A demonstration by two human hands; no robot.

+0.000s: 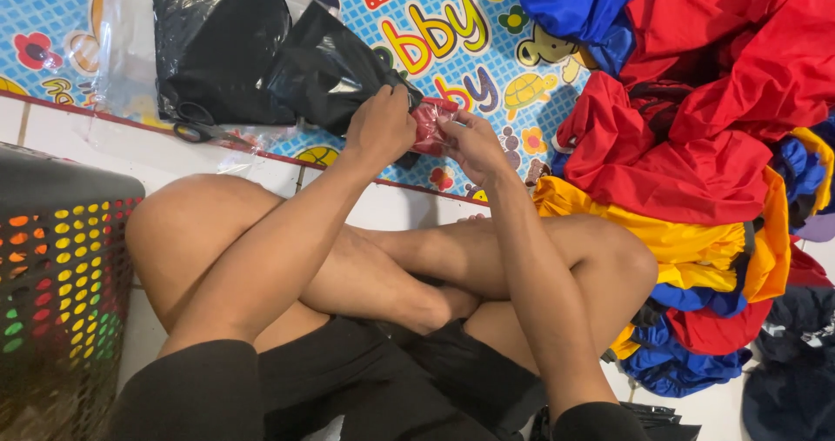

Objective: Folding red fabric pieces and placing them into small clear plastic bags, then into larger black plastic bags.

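I sit cross-legged on the floor with both arms stretched forward. My left hand [381, 126] and my right hand [470, 143] together grip a small folded red cloth in a clear plastic wrap [430, 124], held just above a colourful cartoon play mat [452, 36]. The left hand's fingers curl over the bundle's left end, beside a shiny black plastic bag [326, 71]. The right hand pinches the bundle's right end. Most of the bundle is hidden behind my fingers.
A second black bag inside a clear sleeve [217, 50] lies at the mat's upper left, with black scissors [196, 128] at its lower edge. A heap of red, blue and yellow garments [713, 145] fills the right side. A dark perforated basket [61, 284] stands at the left.
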